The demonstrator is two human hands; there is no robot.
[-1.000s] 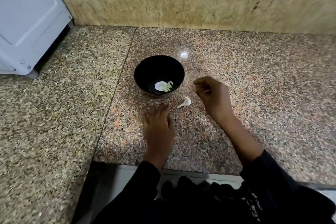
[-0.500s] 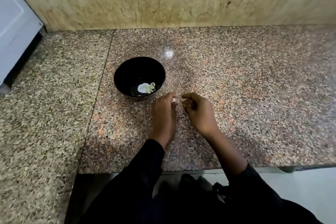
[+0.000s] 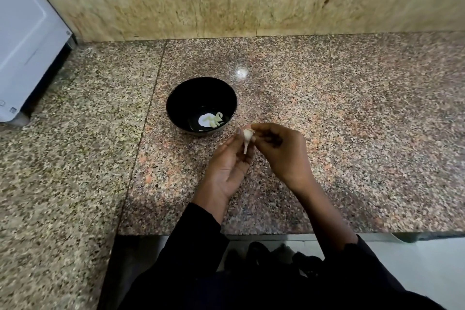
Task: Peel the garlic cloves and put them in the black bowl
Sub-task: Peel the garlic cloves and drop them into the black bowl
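Pinching a pale, unpeeled garlic clove (image 3: pixel 246 139) with a thin tail, the left hand (image 3: pixel 230 167) and right hand (image 3: pixel 283 152) hold it above the granite counter (image 3: pixel 352 133), just beside the black bowl (image 3: pixel 201 106). Half a second ago it sat lower, mostly covered. Peeled cloves (image 3: pixel 217 119) inside blur together.

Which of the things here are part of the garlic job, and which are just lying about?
Part of the job:
garlic clove, held by left hand and right hand
black bowl with peeled cloves inside

Just there:
white appliance at the far left
granite counter
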